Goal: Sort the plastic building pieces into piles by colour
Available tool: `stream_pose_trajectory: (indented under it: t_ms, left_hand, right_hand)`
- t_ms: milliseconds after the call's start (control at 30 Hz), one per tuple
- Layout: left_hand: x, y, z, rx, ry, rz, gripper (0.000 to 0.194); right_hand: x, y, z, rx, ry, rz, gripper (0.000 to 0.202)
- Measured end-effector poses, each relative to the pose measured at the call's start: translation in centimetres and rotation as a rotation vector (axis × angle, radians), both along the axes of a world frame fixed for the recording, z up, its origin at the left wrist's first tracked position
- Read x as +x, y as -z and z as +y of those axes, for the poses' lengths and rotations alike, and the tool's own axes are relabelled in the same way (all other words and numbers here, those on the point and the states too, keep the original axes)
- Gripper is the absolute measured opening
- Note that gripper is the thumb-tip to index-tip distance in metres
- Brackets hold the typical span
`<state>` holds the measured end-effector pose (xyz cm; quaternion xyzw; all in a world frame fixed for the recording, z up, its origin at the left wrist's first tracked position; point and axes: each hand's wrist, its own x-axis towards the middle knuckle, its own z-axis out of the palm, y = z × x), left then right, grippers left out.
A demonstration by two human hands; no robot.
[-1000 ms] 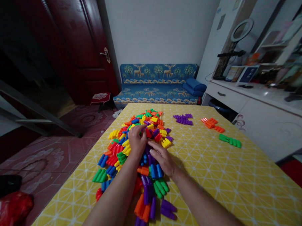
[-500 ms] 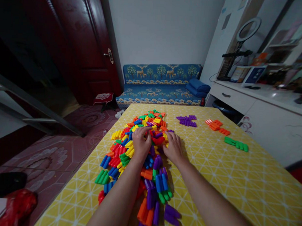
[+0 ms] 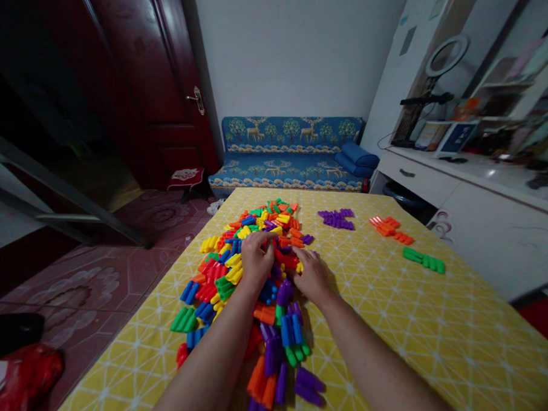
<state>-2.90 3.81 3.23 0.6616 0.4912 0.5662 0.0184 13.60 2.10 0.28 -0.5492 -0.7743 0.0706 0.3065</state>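
A long heap of plastic blocks (image 3: 215, 272) in red, blue, green, yellow, orange and purple lies on the yellow patterned tablecloth (image 3: 364, 306). Over the middle of the heap is my left hand (image 3: 257, 259), its fingers bent down among the pieces and partly hidden. My right hand (image 3: 311, 274) rests at the heap's right edge, fingers curled beside red and yellow blocks; whether it grips one cannot be made out. Apart from the heap, to the right, lie purple blocks (image 3: 337, 219), orange blocks (image 3: 391, 229) and green blocks (image 3: 423, 260).
A blue patterned sofa (image 3: 285, 163) stands beyond the table. To the right is a white dresser (image 3: 491, 221) with a ring light (image 3: 447, 55). A dark red door (image 3: 170, 92), a small stool (image 3: 185, 178) and a metal ladder frame (image 3: 69, 199) are at the left.
My right hand has shifted slightly left and down, uncovering purple and orange blocks above it. My left hand has barely moved. The view has shifted a little.
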Motion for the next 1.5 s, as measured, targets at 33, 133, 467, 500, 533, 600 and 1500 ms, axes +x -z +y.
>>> stream_pose_trajectory:
  t_ms: [33,133,467,500,533,600,1500]
  left_hand:
    - [0.0,0.0,0.0,0.001,0.002,-0.003,0.026]
    - [0.1,0.0,0.0,-0.003,0.013,-0.006,0.027]
    - [0.3,0.2,0.0,-0.088,0.114,0.085,0.022]
    - [0.3,0.2,-0.1,-0.101,0.120,0.111,0.020]
    - [0.4,0.2,-0.1,-0.111,0.125,0.137,0.019]
    - [0.5,0.1,-0.3,-0.129,0.130,0.191,0.017]
    - [0.4,0.1,-0.3,-0.157,0.099,0.263,0.016]
  right_hand:
    - [0.0,0.0,-0.1,-0.009,0.019,0.020,0.055]
    - [-0.2,-0.1,-0.4,-0.030,0.101,0.047,0.058]
    - [0.1,1.9,0.8,0.170,0.081,0.382,0.043]
    - [0.1,1.9,0.8,0.203,0.050,0.410,0.040]
    - [0.1,1.9,0.8,0.230,0.017,0.432,0.036]
    - [0.0,1.7,0.6,0.261,-0.029,0.462,0.032]
    - [15.4,3.4,3.2,0.203,0.334,0.142,0.066]
